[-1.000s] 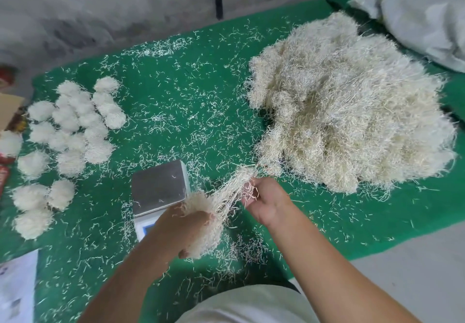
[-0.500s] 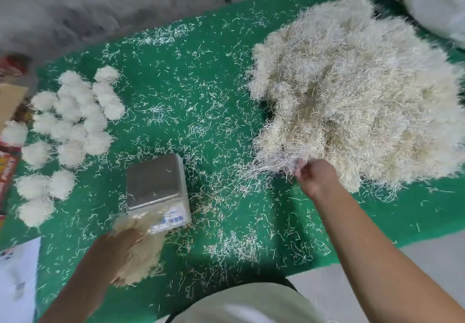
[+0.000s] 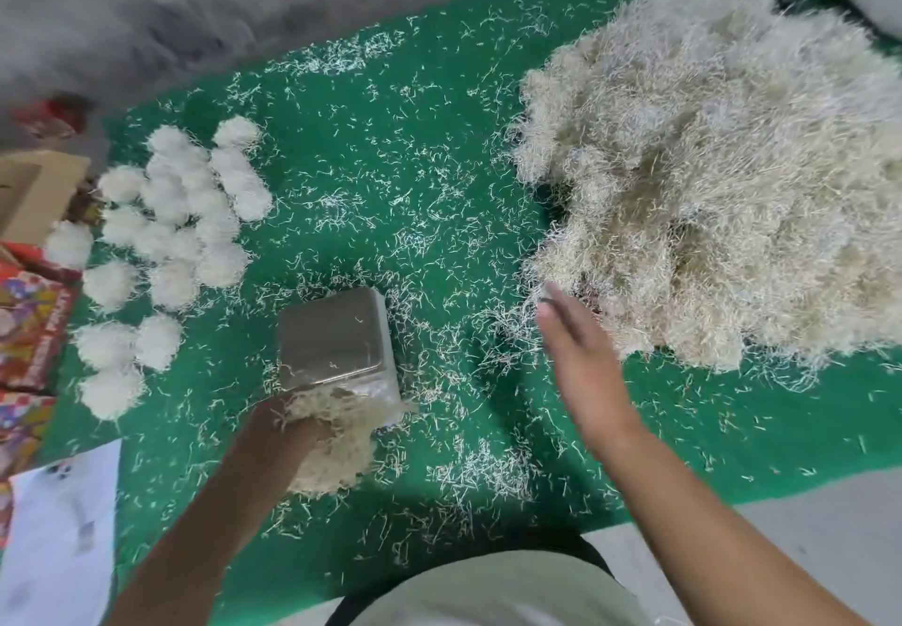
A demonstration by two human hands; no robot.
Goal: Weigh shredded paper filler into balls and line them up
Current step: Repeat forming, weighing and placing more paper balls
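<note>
On the green mat (image 3: 400,147), left hand (image 3: 288,435) grips a filler clump (image 3: 337,445); right hand (image 3: 581,352) spread beside the pile (image 3: 707,162).

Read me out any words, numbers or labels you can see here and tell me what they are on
None can be read.
Scale: its display is hidden behind the shredded paper clump.
Red printed boxes: lettering too blurred to read.
White sheet: only faint marks, unreadable.

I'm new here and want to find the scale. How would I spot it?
Look at the green mat, between the fluffy balls on the left and the big filler heap on the right. The scale is the only hard, square, shiny metal thing there.
</note>
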